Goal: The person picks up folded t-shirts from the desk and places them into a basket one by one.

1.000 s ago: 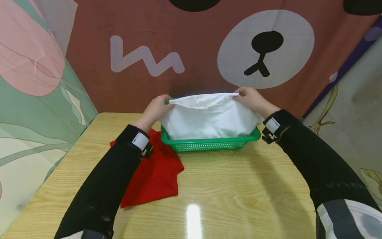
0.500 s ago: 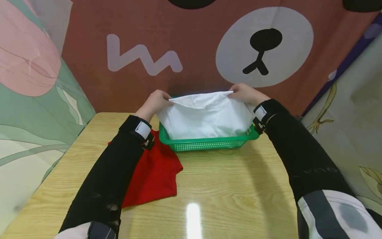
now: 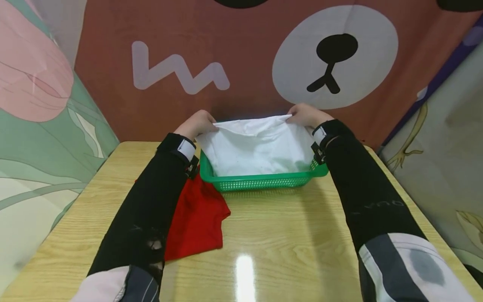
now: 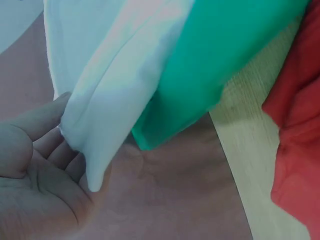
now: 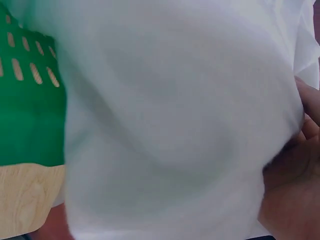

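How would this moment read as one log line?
left grip: pinches white cloth | right grip: pinches white cloth | green basket: white cloth partly inside | red cloth: on table, left of basket

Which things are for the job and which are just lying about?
Seem for the job:
White cloth, held by left hand and right hand
Green basket, the white cloth partly inside

Seem just there:
Red cloth, unheld on the table
Brown backdrop behind the table

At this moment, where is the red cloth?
In the head view, the red cloth lies on the pale wood-grain table, by the near left corner of the green perforated basket.
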